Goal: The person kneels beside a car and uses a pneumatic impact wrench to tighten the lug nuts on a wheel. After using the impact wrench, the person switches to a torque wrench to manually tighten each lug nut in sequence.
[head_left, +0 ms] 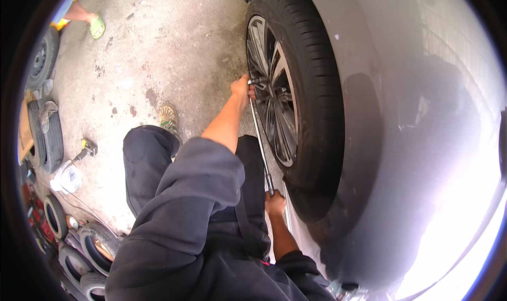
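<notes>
A long chrome socket wrench (259, 125) slants along the outer face of the car wheel (292, 113). Its head and dark socket (257, 81) meet the wheel near the hub, among the black and silver spokes. My left hand (241, 87) is closed around the head end, close to the rim. Lower down, by the bottom of the tyre, my right hand (275, 202) grips the dark handle end. Which lug the socket sits on is too small to make out.
The grey car body (401, 110) fills the right side. Several loose tyres (97, 248) lie along the left edge. A yellow-black power tool (87, 149) and a clear plastic container (67, 177) are on the concrete floor (174, 31). Another person's foot in a green sandal (97, 26) shows at upper left.
</notes>
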Demonstrator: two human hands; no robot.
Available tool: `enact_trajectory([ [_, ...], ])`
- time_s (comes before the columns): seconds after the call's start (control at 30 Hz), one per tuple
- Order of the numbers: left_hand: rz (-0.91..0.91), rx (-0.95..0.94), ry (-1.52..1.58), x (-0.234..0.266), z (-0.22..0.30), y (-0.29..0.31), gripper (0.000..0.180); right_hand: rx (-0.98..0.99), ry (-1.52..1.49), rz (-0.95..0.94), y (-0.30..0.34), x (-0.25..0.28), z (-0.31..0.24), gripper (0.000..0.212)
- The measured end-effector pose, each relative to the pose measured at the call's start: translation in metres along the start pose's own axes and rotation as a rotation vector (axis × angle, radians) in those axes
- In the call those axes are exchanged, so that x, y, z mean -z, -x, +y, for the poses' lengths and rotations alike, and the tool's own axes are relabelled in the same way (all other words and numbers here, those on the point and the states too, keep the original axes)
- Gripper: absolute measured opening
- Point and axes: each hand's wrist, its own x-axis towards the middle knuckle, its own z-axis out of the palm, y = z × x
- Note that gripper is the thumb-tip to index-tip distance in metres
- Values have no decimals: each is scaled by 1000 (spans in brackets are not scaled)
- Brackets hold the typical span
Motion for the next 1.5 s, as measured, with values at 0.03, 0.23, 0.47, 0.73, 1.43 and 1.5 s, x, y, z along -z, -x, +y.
enact_trajectory([
  [0.03, 76, 37, 19, 11, 2, -5, 30, -53, 1, -47, 8, 18, -17, 32],
  [0.23, -18, -50, -17, 31, 4, -5, 33, -309, 126, -266, 2, 40, -55, 35],
  [0.47, 134, -126, -21, -16, 5, 22, 25, -79, -36, 40, -35, -38, -5, 28],
  [0.73, 191, -35, -81, 4, 7, 20, 28, 31, 33, -47, -49, -49, 30, 19],
  [1.43, -484, -37, -273, 28, 23, 3, 38, -61, 136, 348, 34, 16, -50, 26],
  [1.5, -529, -59, -318, 28, 33, 10, 37, 29, 200, 639, 32, 4, -51, 24],
])
